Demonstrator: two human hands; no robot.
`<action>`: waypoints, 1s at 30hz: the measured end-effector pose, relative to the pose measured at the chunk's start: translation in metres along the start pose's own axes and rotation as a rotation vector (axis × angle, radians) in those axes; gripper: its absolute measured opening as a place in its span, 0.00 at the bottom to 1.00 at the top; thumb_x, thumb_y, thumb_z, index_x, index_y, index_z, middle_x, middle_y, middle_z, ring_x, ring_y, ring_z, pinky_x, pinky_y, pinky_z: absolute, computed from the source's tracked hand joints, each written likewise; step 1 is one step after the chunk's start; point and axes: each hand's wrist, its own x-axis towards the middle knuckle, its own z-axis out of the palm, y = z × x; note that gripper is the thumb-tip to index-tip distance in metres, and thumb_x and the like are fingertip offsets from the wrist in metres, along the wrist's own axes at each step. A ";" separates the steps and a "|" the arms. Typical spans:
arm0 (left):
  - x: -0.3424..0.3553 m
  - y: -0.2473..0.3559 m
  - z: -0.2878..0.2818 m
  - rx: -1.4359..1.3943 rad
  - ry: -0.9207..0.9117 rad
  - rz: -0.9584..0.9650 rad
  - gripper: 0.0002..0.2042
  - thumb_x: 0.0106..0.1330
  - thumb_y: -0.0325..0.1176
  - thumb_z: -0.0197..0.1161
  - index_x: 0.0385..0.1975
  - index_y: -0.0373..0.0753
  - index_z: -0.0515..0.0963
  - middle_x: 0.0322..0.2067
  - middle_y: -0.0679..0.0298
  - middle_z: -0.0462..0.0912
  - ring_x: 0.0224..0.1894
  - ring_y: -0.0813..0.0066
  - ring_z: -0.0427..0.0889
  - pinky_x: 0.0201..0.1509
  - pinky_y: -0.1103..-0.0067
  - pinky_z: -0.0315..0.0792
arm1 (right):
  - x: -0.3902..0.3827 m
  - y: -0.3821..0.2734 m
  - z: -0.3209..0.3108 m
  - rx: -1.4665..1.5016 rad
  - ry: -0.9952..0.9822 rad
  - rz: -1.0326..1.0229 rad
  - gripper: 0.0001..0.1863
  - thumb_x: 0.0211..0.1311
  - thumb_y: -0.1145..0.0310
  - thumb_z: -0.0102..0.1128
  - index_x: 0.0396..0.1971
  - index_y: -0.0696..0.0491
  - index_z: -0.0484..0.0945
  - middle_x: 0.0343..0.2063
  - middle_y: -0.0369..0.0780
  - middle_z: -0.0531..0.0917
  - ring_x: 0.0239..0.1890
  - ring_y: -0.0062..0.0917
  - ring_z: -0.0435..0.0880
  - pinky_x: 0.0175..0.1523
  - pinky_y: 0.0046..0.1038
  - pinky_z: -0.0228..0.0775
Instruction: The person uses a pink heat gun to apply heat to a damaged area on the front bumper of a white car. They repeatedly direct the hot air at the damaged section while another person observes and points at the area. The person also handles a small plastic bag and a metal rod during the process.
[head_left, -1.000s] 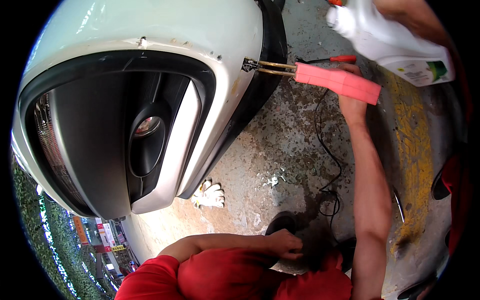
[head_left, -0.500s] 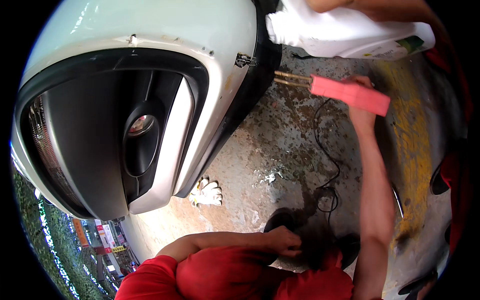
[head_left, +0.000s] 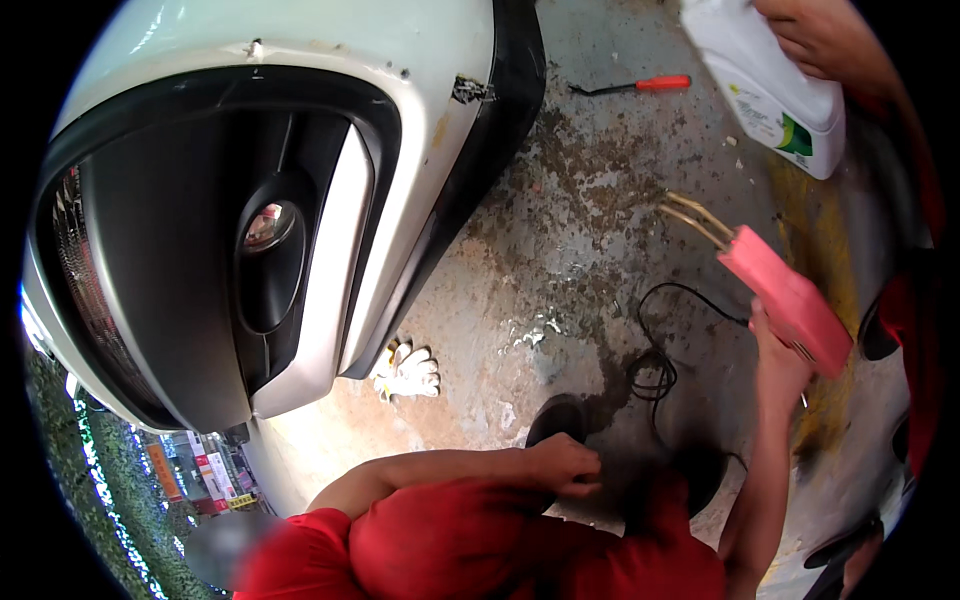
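Gun out over floor, R side, well apart from bumper, brass prongs angled up-L! R hand has it, fingers clamped on the grip. Cord loops below, on floor. L hand nr a dark shoe, fingers curled together, loose fist; can't tell if anything's inside. Up top: red-handled tool lying btwn bumper and white jug, jug in a co-worker's hand. Glove on floor, just beside bumper's lower end.
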 end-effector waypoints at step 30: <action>0.011 -0.003 0.010 0.114 0.024 0.001 0.14 0.62 0.41 0.68 0.22 0.45 0.70 0.22 0.65 0.71 0.23 0.64 0.78 0.24 0.69 0.70 | -0.121 0.064 -0.087 0.317 0.234 0.643 0.09 0.67 0.65 0.65 0.32 0.51 0.75 0.24 0.33 0.75 0.27 0.19 0.75 0.33 0.26 0.69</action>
